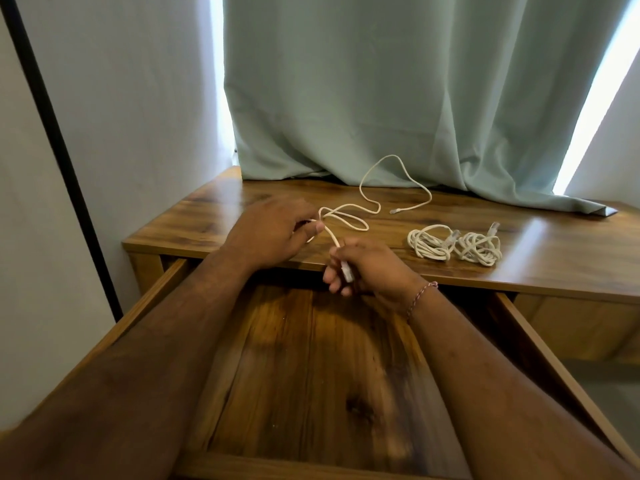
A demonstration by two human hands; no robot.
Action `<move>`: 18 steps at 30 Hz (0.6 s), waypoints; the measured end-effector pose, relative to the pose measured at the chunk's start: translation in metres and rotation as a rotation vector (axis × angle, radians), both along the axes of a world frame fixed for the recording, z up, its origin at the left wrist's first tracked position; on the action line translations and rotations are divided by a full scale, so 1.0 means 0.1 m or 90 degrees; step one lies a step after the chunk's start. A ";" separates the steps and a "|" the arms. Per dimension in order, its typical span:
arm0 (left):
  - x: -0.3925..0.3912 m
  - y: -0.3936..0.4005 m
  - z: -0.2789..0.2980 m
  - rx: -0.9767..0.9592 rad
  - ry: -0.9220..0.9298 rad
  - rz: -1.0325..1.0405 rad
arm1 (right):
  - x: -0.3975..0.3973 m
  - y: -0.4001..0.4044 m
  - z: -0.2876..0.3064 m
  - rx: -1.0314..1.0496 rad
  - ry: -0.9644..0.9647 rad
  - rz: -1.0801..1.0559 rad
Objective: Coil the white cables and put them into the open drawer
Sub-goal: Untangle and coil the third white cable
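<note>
A loose white cable [370,188] snakes across the wooden tabletop [554,251], its far plug lying near the curtain. My left hand [273,233] pinches a small loop of it above the table's front part. My right hand [367,268] grips the cable's near plug end just over the back of the open drawer [311,375]. The drawer's wooden bottom shows nothing inside. Two coiled white cables [431,244] [479,249] lie side by side on the table to the right of my hands.
A pale green curtain [398,98] hangs behind the table and bunches on its back edge. A black vertical rod [59,150] runs down the white wall on the left. The drawer's side walls [554,368] flank my forearms.
</note>
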State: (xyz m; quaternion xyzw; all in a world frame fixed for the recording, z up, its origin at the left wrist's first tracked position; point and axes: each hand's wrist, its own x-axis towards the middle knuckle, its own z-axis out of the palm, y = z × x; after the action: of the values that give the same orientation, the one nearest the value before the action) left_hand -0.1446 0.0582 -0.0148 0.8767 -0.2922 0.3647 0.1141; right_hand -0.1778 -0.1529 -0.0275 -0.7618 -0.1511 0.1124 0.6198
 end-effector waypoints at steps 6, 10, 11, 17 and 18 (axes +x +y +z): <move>0.08 -0.02 -0.16 -0.055 0.090 -0.012 | -0.08 0.15 0.03 0.309 0.257 0.047; 0.07 -0.05 -0.26 -0.116 0.184 -0.057 | -0.15 0.29 0.11 0.482 0.213 0.010; 0.07 -0.08 -0.28 -0.115 0.197 -0.060 | -0.17 0.32 0.13 0.545 0.203 -0.006; -0.01 -0.41 -0.21 0.051 0.187 0.006 | -0.05 0.21 0.21 0.812 0.102 -0.091; -0.04 -0.48 -0.19 0.092 0.154 0.028 | -0.01 0.16 0.21 0.808 0.073 -0.127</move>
State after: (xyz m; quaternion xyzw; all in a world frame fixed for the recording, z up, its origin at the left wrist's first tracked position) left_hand -0.1483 0.0099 -0.0334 0.9265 -0.2823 0.2366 0.0773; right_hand -0.1787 -0.1365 -0.0068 -0.2502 -0.0834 -0.0169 0.9645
